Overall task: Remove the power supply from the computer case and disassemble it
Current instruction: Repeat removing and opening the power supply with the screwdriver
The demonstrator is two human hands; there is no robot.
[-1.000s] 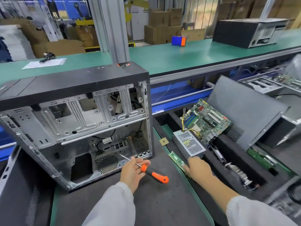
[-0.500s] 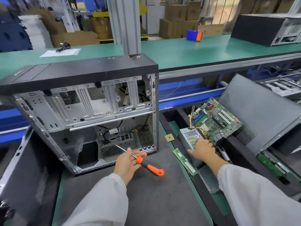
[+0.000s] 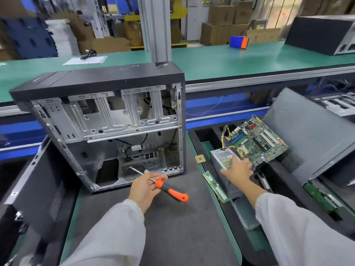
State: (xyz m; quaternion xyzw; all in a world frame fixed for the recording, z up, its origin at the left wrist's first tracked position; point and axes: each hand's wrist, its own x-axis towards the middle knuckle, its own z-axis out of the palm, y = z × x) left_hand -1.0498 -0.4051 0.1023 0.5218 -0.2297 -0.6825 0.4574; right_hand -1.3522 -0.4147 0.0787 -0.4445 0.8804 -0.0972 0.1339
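Power supply unit, a grey sheet-metal box with a perforated top [image 3: 223, 159], is already out of the case and sits in the black foam tray [image 3: 194, 135] to the right of the work mat, so the removal step reads as complete and the disassembly step is in hand. Nearest the wearer, the left hand [image 3: 146, 189] is closed around the bare steel shank of an orange-and-black-handled screwdriver [image 3: 171, 191]; the handle trails out to the right of that grip and the tip points away to its upper left. Just beyond that grip stands the black-topped, open steel computer case [image 3: 107, 120], gutted apart from loose cables. To the right, the right hand [image 3: 238, 167] lies spread on the near top edge of the box, fingers open, palm down; whether it has actually clamped the box cannot be told. A slim green memory stick [image 3: 216, 187] lies just left of that hand, and a green motherboard [image 3: 259, 140] leans directly beyond it, its yellow leads running to the box. Judgement: the next move calls for a firm hold to draw the box onto the mat, the leads freed first, and the screwdriver regripped by its handle for the cover screws.
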